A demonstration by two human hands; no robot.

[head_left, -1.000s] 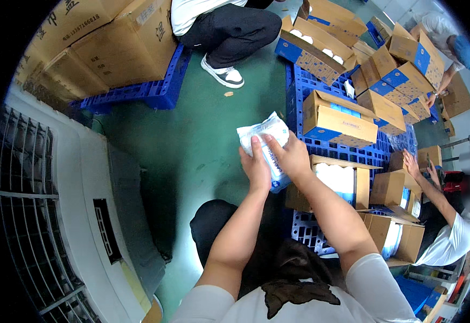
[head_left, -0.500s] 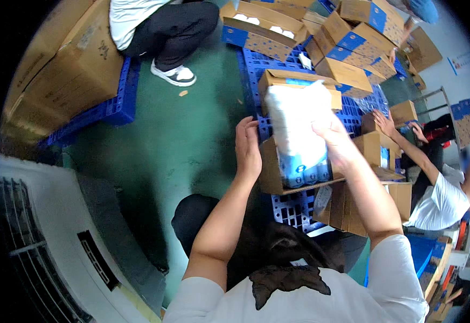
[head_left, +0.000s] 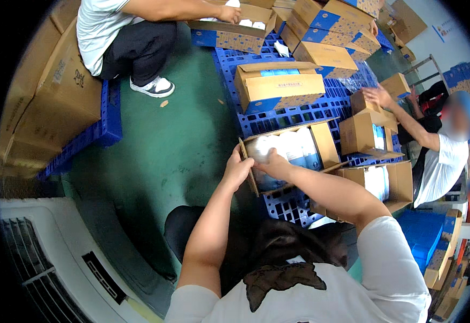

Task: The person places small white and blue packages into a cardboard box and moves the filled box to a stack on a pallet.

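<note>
An open cardboard carton [head_left: 325, 145] lies in front of me, filled with a row of white-and-blue packs [head_left: 298, 145]. My left hand [head_left: 237, 169] is closed on the carton's left side wall, with the thumb near its upper edge. Inside the carton, my right hand [head_left: 277, 166] is closed on the leftmost white pack [head_left: 262, 145]; its fingertips are partly hidden among the packs.
A blue plastic pallet [head_left: 229, 70] lies under the cartons. Beyond mine stands another carton [head_left: 283, 92]; an open one [head_left: 402, 183] stands at right. A co-worker's hand [head_left: 377, 97] touches a box at right. Another person [head_left: 138, 48] crouches at far left by a carton.
The white-and-blue pack in my right hand has gone down into the carton. My left hand, open and apart before, now grips the carton's side. The view has shifted.
</note>
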